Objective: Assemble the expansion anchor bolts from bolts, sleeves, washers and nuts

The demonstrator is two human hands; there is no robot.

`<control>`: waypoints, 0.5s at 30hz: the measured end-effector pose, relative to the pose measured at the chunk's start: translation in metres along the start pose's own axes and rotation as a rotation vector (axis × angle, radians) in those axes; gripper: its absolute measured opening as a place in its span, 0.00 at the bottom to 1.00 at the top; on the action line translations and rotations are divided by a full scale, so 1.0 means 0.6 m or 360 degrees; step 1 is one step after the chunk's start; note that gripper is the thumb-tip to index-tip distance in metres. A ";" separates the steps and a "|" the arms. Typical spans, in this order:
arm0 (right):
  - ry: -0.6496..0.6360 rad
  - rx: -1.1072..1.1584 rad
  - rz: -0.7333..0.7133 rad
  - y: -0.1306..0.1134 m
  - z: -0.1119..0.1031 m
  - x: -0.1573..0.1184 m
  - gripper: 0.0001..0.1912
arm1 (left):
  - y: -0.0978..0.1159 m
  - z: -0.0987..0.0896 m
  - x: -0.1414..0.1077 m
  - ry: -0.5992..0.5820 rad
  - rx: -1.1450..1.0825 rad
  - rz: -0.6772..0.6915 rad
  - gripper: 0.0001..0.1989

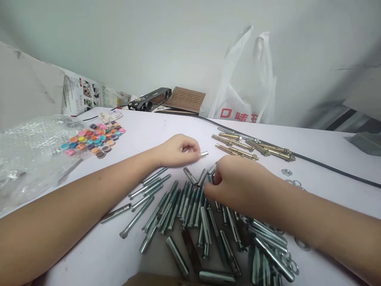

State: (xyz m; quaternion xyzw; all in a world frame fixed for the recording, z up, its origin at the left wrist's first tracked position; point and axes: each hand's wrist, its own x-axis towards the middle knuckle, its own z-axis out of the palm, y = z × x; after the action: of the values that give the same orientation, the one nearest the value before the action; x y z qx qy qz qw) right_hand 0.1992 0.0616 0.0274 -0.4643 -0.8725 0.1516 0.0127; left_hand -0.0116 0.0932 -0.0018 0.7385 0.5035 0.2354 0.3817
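My left hand (182, 151) is at the middle of the white table, its thumb and fingers pinched on the end of a small silver metal sleeve (204, 153). My right hand (235, 178) is just to the right, over the upper edge of a large pile of silver bolts (187, 202) and sleeves. Its fingers curl down with the thumb near them, by some sleeves; whether they grip one is hidden. A few long bolts (137, 217) lie apart on the left of the pile. Loose washers (302, 243) and a nut (287, 172) lie right of my right hand.
Brass-coloured anchor bolts (238, 146) lie behind my right hand, beside a black cable (327, 166). Coloured discs (95, 139) and clear plastic wrap (32, 155) are at left. A white bag (238, 91), a black device (150, 100) and a brown mat (186, 98) stand behind.
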 end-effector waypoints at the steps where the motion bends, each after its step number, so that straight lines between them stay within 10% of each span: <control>1: -0.0094 0.0150 0.0069 0.002 -0.007 0.004 0.19 | 0.000 0.000 0.001 -0.0002 0.0016 0.0003 0.08; 4: -0.0203 0.0589 0.0268 0.006 -0.028 0.018 0.18 | -0.003 -0.001 0.003 -0.0024 0.0092 0.0109 0.09; 15: 0.1099 0.0654 -0.0292 0.040 0.011 0.071 0.07 | -0.019 0.000 0.007 -0.0055 0.0277 0.0294 0.11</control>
State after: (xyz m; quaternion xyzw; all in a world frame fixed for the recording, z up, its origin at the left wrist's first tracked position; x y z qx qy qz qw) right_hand 0.1935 0.1072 0.0097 -0.3961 -0.8063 0.1562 0.4105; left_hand -0.0164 0.0996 -0.0113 0.8161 0.4452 0.2122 0.3014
